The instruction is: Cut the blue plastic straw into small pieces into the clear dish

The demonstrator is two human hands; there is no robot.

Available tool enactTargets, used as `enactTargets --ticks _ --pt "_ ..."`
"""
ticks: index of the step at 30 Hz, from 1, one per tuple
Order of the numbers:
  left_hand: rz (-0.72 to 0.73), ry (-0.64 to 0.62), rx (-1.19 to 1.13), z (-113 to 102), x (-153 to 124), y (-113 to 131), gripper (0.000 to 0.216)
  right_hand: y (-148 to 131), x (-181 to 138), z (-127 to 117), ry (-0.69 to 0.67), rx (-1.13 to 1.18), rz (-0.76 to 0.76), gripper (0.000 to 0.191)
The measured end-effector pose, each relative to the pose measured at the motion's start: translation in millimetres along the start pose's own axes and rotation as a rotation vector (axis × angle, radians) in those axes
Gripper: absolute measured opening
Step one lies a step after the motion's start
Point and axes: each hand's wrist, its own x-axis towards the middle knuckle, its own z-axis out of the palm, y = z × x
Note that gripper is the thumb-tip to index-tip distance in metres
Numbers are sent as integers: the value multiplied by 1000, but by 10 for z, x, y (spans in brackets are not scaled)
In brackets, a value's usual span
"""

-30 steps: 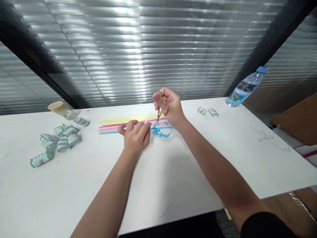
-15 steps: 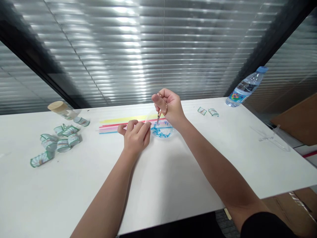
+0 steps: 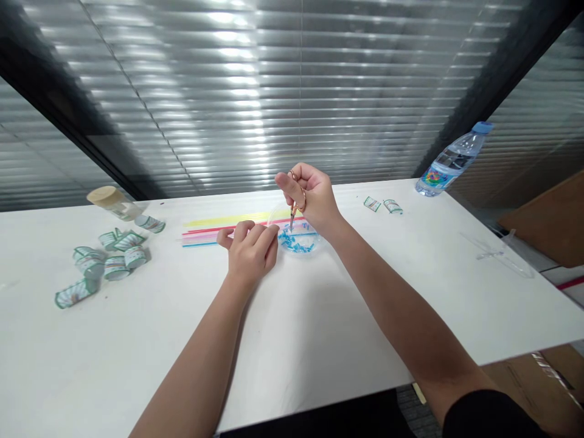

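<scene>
My right hand [image 3: 314,194] is closed on small rose-gold scissors [image 3: 298,204], with thumb and fingers at the handle loops. The blades point down over a clear shallow bowl [image 3: 305,252]. Small cut blue pieces [image 3: 298,246] lie in the bowl, with a few purple-blue bits near its far side. At the bowl's left edge, my left hand [image 3: 252,249] has its thumb side turned away and its fingers curled, fingertips close to the blades. Whatever it pinches is hidden. Long yellow, red, pink and blue straws [image 3: 201,232] lie flat behind and beside the left hand.
Several printed, curled wrappers [image 3: 116,266] lie at left, near a jar with a wooden-looking lid [image 3: 104,196]. Two more wrapper pieces [image 3: 392,207] lie back right, by a water bottle [image 3: 449,164]. Clear plastic strips [image 3: 502,255] rest near the right edge. Blinds [image 3: 274,91] rise behind the table.
My right thumb and the scissor loops have shifted very slightly to the left. The left hand and the things on the table look the same.
</scene>
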Motion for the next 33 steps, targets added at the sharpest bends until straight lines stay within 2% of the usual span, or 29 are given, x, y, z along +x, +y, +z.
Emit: enactTargets --ticks 33 --pt "-15 -12 -28 -4 4 8 14 16 -4 1 -2 1 0 50"
